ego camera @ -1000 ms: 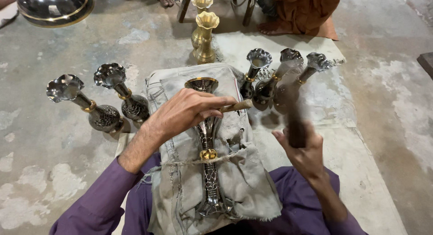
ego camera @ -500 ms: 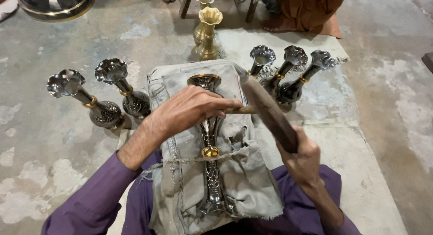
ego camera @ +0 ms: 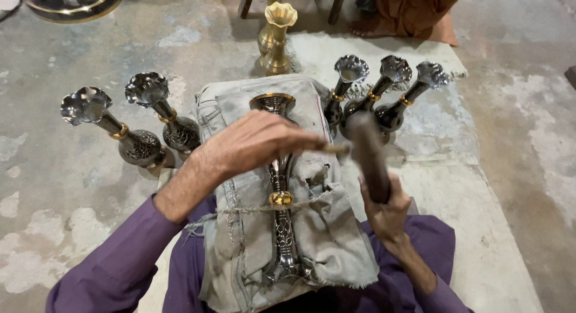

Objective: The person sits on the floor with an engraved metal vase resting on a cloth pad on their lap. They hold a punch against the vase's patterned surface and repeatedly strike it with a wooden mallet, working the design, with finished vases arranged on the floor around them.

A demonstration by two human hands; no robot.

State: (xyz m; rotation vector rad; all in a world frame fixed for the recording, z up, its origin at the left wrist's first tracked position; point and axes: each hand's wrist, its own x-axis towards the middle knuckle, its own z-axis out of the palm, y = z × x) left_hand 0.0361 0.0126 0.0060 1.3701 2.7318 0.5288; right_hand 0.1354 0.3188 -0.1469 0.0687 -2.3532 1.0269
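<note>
Our left hand [ego camera: 258,146] pinched a thin brass chisel [ego camera: 336,148] over the dark engraved metal vase [ego camera: 281,187] lying on the grey cloth pad [ego camera: 324,229] across our lap. Our right hand [ego camera: 387,208] kept a closed grip on a dark wooden mallet [ego camera: 367,154]. Three silver fluted vases [ego camera: 384,91] stood just behind it.

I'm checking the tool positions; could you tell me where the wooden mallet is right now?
The wooden mallet is right of centre, upright in the right hand, just below the three dark vases.

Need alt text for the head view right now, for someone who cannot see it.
A left hand holds a thin tool against a dark metal vase lying on a grey cloth pad, while the right hand grips a wooden mallet. Similar vases stand on the concrete floor.
</note>
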